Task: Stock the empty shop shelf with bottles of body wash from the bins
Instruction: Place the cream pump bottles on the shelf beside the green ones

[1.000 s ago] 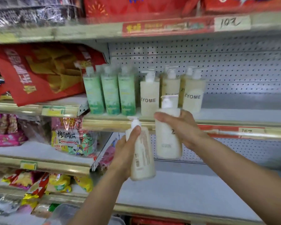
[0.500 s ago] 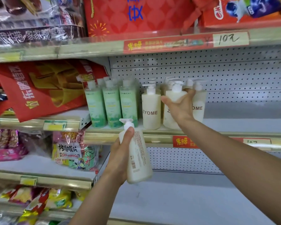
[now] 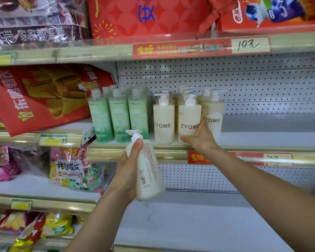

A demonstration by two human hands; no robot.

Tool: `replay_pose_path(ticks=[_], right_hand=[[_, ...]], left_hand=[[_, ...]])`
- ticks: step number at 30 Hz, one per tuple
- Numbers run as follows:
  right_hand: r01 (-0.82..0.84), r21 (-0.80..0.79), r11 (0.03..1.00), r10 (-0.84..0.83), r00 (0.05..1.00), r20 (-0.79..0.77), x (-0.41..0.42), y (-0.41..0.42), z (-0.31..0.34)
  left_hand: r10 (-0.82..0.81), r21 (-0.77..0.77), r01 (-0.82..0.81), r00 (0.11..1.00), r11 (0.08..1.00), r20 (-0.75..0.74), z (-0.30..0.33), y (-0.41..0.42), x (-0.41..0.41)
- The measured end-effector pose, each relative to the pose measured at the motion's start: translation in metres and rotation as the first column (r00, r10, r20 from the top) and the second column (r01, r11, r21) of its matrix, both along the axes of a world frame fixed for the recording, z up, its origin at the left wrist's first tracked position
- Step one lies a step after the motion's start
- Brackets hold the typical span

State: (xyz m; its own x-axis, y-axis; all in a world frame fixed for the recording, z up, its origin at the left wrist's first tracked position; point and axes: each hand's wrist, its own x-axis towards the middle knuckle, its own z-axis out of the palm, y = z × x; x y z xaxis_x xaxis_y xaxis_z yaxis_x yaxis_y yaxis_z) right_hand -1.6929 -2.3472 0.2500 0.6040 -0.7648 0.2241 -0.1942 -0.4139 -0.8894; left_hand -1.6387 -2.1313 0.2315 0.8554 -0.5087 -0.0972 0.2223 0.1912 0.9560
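My left hand [image 3: 128, 170] grips a cream pump bottle [image 3: 146, 171], back label facing me, below and in front of the middle shelf [image 3: 262, 138]. My right hand [image 3: 200, 137] holds the base of a cream ZYOME bottle [image 3: 189, 117] standing at the shelf's front edge, thumb under it and fingers round its right side. Beside it stand another ZYOME bottle [image 3: 164, 120] on the left and one [image 3: 214, 113] on the right, with more behind. Three green bottles [image 3: 116, 117] stand in a row further left.
The middle shelf runs bare to the right of the bottles, in front of a pegboard back wall [image 3: 253, 84]. A red carton [image 3: 40, 99] leans at the left. Snack packs [image 3: 75, 170] fill the lower left shelves. The lower shelf [image 3: 207, 224] spreads white below my arms.
My right hand has set its bottle upright on the shelf between the other ZYOME bottles and slid down to its base. My left hand has lifted its bottle slightly.
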Motion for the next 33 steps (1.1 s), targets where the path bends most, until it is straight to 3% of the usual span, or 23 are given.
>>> replay_pose_path(ticks=[2, 4, 7, 9, 12, 14, 16, 17, 18, 20, 22, 24, 26, 28, 30, 33], right_hand=[[-0.002, -0.011, 1.0, 0.002, 0.999, -0.038, -0.001, -0.002, 0.001], [0.064, -0.126, 0.99, -0.071, 0.996, -0.057, -0.005, 0.0, -0.001], [0.132, -0.283, 0.95, -0.102, 0.988, 0.118, -0.028, 0.016, -0.003], [-0.043, -0.232, 0.972, 0.086, 0.98, 0.177, -0.048, 0.03, -0.002], [-0.474, -0.032, 0.88, 0.474, 0.88, 0.012, -0.071, 0.057, -0.002], [-0.539, -0.015, 0.842, 0.535, 0.84, -0.093, -0.077, 0.066, -0.005], [-0.487, 0.001, 0.873, 0.486, 0.871, -0.071, -0.083, 0.064, -0.006], [-0.48, 0.08, 0.874, 0.483, 0.875, -0.029, -0.087, 0.058, -0.005], [-0.507, 0.208, 0.837, 0.509, 0.86, 0.045, -0.091, 0.052, -0.004], [-0.621, 0.474, 0.624, 0.569, 0.777, 0.268, -0.102, 0.041, -0.002], [-0.696, 0.583, 0.419, 0.56, 0.703, 0.438, -0.11, 0.035, -0.003], [-0.71, 0.608, 0.355, 0.537, 0.687, 0.49, -0.117, 0.033, -0.004], [-0.698, 0.546, 0.463, 0.562, 0.708, 0.428, -0.119, 0.034, -0.001], [-0.613, 0.346, 0.71, 0.564, 0.79, 0.242, -0.12, 0.034, 0.004], [-0.458, 0.144, 0.877, 0.448, 0.889, 0.097, -0.117, 0.03, 0.008], [-0.345, 0.009, 0.939, 0.343, 0.937, 0.07, -0.112, 0.014, 0.011]], left_hand=[[-0.007, -0.01, 0.007, 1.0, 1.0, 0.003, 0.003, -0.005, -0.004], [-0.021, -0.014, 0.02, 1.0, 1.0, -0.011, 0.006, -0.009, -0.008], [-0.049, -0.025, 0.048, 0.998, 0.999, -0.05, 0.008, -0.014, -0.012], [-0.046, -0.044, 0.043, 0.997, 0.998, -0.069, 0.011, -0.021, -0.015], [-0.048, -0.101, 0.042, 0.997, 0.994, -0.06, 0.016, -0.039, -0.025], [-0.062, -0.11, 0.057, 0.997, 0.992, -0.044, 0.02, -0.052, -0.034], [-0.082, -0.094, 0.078, 0.996, 0.992, -0.044, 0.025, -0.062, -0.041], [-0.096, -0.102, 0.091, 0.994, 0.991, -0.049, 0.027, -0.067, -0.044], [-0.112, -0.115, 0.107, 0.993, 0.988, -0.044, 0.031, -0.071, -0.046], [-0.169, -0.112, 0.167, 0.985, 0.98, -0.011, 0.039, -0.076, -0.049], [-0.239, -0.102, 0.238, 0.971, 0.966, 0.008, 0.045, -0.08, -0.052], [-0.273, -0.123, 0.274, 0.962, 0.954, 0.022, 0.049, -0.084, -0.057], [-0.239, -0.097, 0.245, 0.968, 0.965, 0.074, 0.051, -0.09, -0.062], [-0.164, -0.043, 0.172, 0.976, 0.984, 0.141, 0.054, -0.097, -0.07], [-0.107, -0.024, 0.116, 0.966, 0.993, 0.236, 0.055, -0.104, -0.077], [-0.107, -0.004, 0.119, 0.899, 0.993, 0.424, 0.059, -0.113, -0.085]])
